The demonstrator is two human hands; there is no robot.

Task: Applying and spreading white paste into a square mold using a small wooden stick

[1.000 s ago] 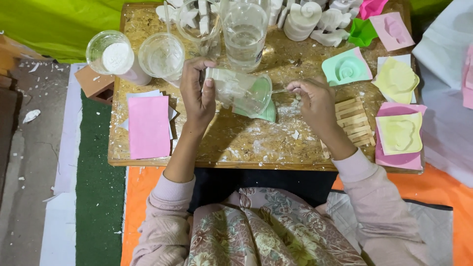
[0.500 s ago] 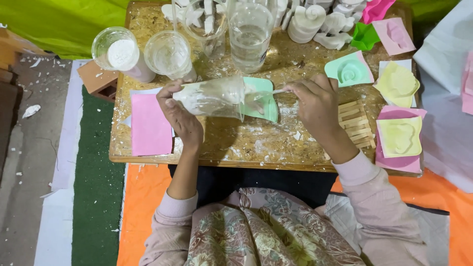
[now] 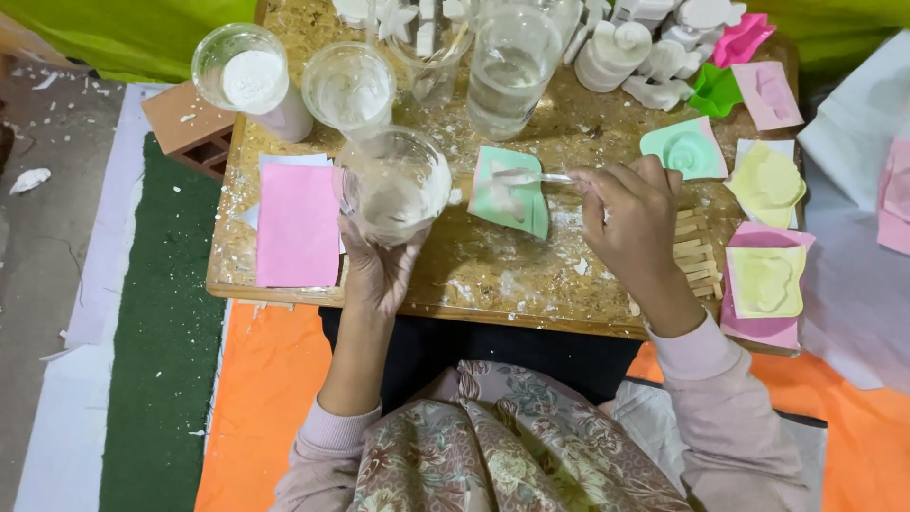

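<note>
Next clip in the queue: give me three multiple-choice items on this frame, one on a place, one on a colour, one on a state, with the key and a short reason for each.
1. Where does the tip of the spoon rest?
A. In the cup of white powder
B. Over the green mould in front of the person
C. On the pink sheet

2. What colour is the flat sheet left of the held cup?
A. Pink
B. Blue
C. Black

3. How is the clear cup in the left hand?
A. Lying flat on the table
B. Stacked inside another cup
C. Held up from below, mouth towards the camera

Key: 1 B, the right hand holds the spoon with its tip over the green mould. 2 A, the sheet is plainly pink. 3 C, the fingers grip its base and the open rim faces the camera.
</note>
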